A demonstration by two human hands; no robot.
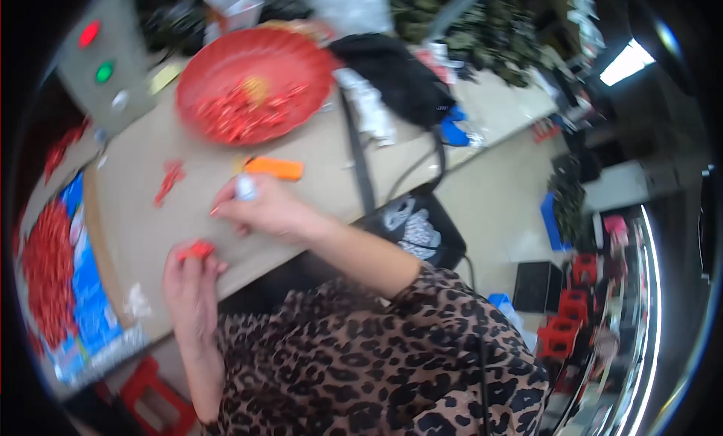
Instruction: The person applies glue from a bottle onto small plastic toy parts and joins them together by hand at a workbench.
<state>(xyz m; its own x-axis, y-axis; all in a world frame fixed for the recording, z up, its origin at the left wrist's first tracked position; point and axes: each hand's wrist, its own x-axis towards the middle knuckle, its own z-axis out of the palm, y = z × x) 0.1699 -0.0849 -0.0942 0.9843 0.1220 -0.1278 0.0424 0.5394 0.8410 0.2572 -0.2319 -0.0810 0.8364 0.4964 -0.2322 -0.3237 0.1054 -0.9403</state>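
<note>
Pinched: one small red piece (197, 249)

Left hand (190, 285) has its fingertips closed on it over the beige tabletop (135, 240). Right hand (260, 208) is blurry, can't tell if it's gripping; orange bar (277, 169) just beyond, scalloped red bowl (211, 59) farther back.

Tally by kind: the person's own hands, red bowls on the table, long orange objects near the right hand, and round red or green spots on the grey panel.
Hands: 2 (left hand, right hand)
Red bowl: 1
Orange object: 1
Round spots: 2 (red spot, green spot)
Total: 6
</note>
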